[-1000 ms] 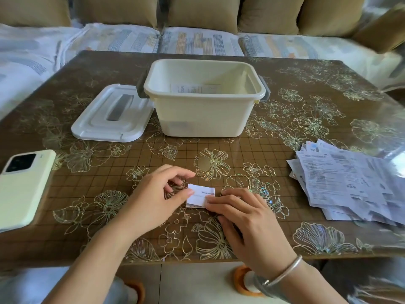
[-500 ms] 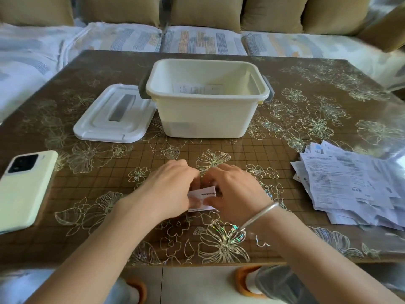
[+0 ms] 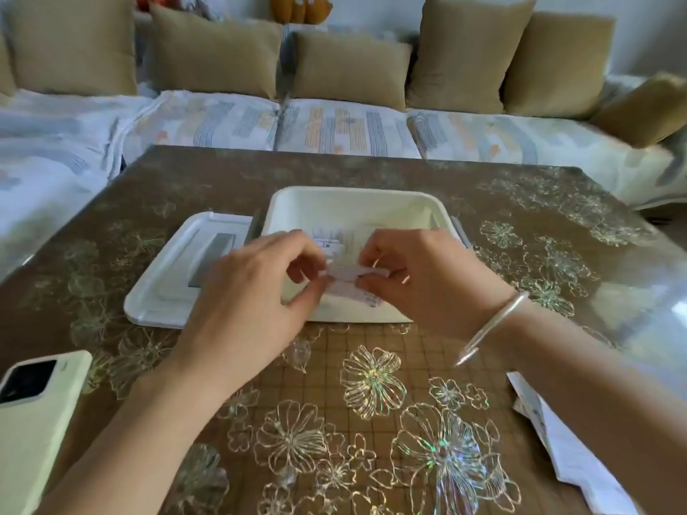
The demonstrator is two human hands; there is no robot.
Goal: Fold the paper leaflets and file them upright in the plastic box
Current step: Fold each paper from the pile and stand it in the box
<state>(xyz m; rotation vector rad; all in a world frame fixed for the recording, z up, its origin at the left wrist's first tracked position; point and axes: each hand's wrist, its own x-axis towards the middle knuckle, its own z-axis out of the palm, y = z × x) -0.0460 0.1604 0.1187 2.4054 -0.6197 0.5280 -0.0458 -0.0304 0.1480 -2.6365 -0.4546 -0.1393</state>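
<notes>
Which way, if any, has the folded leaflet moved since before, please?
Yes: the folded leaflet rose off the table toward the plastic box, pinched by left hand and right hand.

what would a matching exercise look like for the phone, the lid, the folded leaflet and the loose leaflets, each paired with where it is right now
Things:
1. phone
2. lid
3. folded leaflet
4. loose leaflets

Places:
a. pinched by the left hand and the right hand, off the table
b. at the table's near left edge
c. flat on the table, just left of the plastic box
d. at the table's near right, beside the right forearm

Pairs: 1-b, 2-c, 3-a, 4-d
</notes>
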